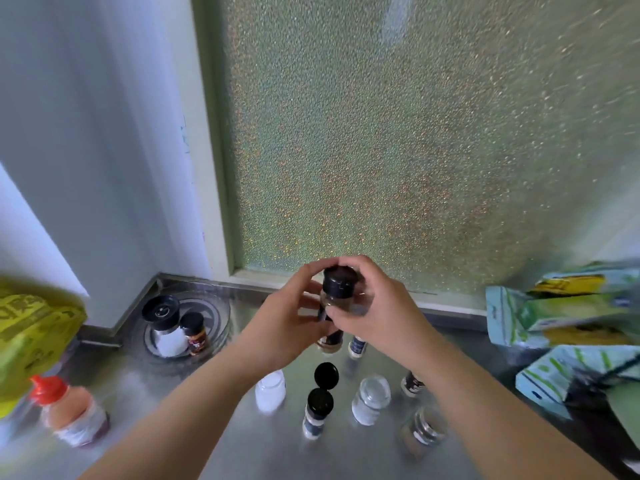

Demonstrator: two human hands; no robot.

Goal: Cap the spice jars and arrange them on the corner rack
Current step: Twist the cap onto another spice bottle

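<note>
Two hands up, one jar between them; several more jars wait below.

Nearest on the steel surface (194, 441): a small jar with black flip cap (318, 412), its lid hinged open, flanked by a white-filled uncapped jar (270, 390) on its left and a clear uncapped jar (370, 400) on its right. Near right of those, a blurred glass jar (423, 432), cap state unclear. Two more jars sit partly hidden under the right forearm. Far-left edge: a red-capped bottle (65, 408), not a spice jar as far as I can tell.

Mid: left hand (287, 327) wraps the body of the held spice jar (334, 306), grip clamped on it. Right hand (374, 306) is curled over its black cap (340, 281), fingers on the rim, thumb lower at the neck. Jar is upright, long axis near vertical, lifted clear of the surface. Cap looks seated; can't tell if it's fully tight.

Far left corner: the round corner rack (211, 317) already carries a big white-filled shaker (165, 327) and a small dark-capped jar (195, 336), touching side by side.

Key relation: rack lies left and slightly beyond the held jar, so the left hand is the nearer one. My read: finish the twist, release the right, carry leftward upright, set down on the rack's bare right portion. Risk: clipping the two jars already there.
</note>
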